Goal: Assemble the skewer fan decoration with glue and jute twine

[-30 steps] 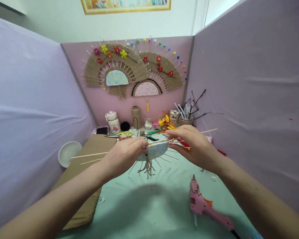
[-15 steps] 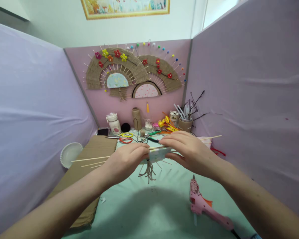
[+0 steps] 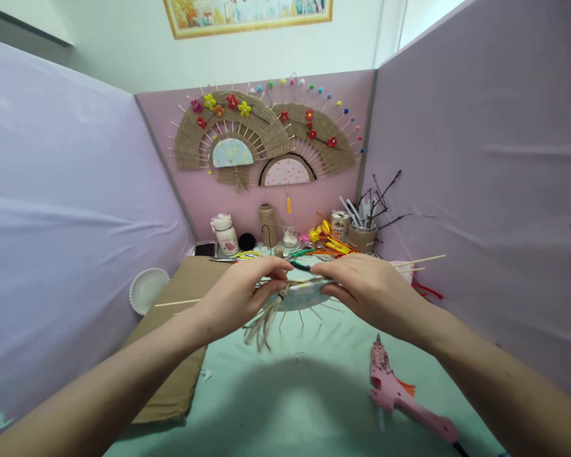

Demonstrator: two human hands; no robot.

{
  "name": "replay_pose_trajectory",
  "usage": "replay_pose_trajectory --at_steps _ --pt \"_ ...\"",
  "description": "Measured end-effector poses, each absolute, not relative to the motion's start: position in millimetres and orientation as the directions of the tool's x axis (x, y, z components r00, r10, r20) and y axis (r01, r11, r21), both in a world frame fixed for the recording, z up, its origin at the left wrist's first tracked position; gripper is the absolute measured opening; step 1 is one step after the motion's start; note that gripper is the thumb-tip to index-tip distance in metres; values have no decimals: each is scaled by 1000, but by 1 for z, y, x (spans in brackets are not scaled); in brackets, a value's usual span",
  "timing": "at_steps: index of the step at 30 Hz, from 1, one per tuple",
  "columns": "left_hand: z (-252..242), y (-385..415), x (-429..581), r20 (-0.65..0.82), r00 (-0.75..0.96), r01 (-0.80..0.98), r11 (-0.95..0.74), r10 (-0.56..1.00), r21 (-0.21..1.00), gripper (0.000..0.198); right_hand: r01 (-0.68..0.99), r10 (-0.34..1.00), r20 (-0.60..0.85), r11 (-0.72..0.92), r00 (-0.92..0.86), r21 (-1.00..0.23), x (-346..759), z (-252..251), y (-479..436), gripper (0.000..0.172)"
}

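Observation:
Between my two hands is a craft fan (image 3: 301,299) with a light-blue patterned half-circle, tipped so its straight edge faces me. Thin wooden sticks (image 3: 423,261) stick out from it on both sides and below. My left hand (image 3: 240,289) is closed at the fan's left part, thumb and fingers pinching close to the top of a twine tassel (image 3: 265,324). The tassel hangs slanted to the left, its strands blurred. At the other end, my right hand (image 3: 375,284) is closed on the fan's edge, thumb below and fingers above. Its fingertips partly cover the edge.
A pink glue gun (image 3: 400,397) lies at the right front. Flat cardboard (image 3: 183,362) and a white fluted dish (image 3: 147,291) are at left. Behind stand a white jar (image 3: 224,235), a twine spool (image 3: 267,225) and a pot of twigs (image 3: 362,238). Finished fans (image 3: 247,120) hang on the pink panel.
The tassel has swung from hanging straight down to slanting left. My left hand's fingers have shifted into a pinch near its top. The view has moved slightly left.

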State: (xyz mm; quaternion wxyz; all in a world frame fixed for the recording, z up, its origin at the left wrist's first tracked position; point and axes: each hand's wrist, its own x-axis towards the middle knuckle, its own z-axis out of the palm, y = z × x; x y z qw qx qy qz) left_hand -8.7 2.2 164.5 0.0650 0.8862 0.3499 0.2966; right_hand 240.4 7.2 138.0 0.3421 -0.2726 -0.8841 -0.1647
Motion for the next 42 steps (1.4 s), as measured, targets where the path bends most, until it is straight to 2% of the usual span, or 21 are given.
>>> replay_pose_trajectory --at_steps 3,10,17,22,27,29,33,35,39,42 --pt "169 4 -7 494 588 575 -761 640 301 20 592 376 687 800 -622 98 242 138 7 23" --pt "168 6 -7 578 685 490 -868 443 84 14 600 381 690 794 -616 97 244 138 5 23" --pt "170 2 -6 532 705 501 -860 468 93 12 617 397 696 782 -598 84 247 139 2 20" --pt "171 -2 -7 550 660 523 -839 511 153 32 600 368 698 792 -614 111 245 142 -1 18" --pt "170 0 -12 529 656 520 -831 537 198 18 610 355 707 780 -611 136 244 137 0 18" --pt "169 -1 -13 533 681 511 -847 502 145 18 621 371 701 773 -609 129 244 135 1 18" --pt "164 -15 -14 608 687 560 -823 396 -97 13 629 352 729 765 -587 137 245 135 2 16" --pt "158 -27 -13 663 652 587 -798 368 -134 12 633 326 757 760 -567 147 244 134 3 14" --pt "144 -50 -11 796 489 558 -830 358 31 28 629 268 795 757 -544 176 240 128 4 16" --pt "135 -60 -15 834 375 562 -815 405 142 43 604 182 810 759 -558 245 238 120 4 19"
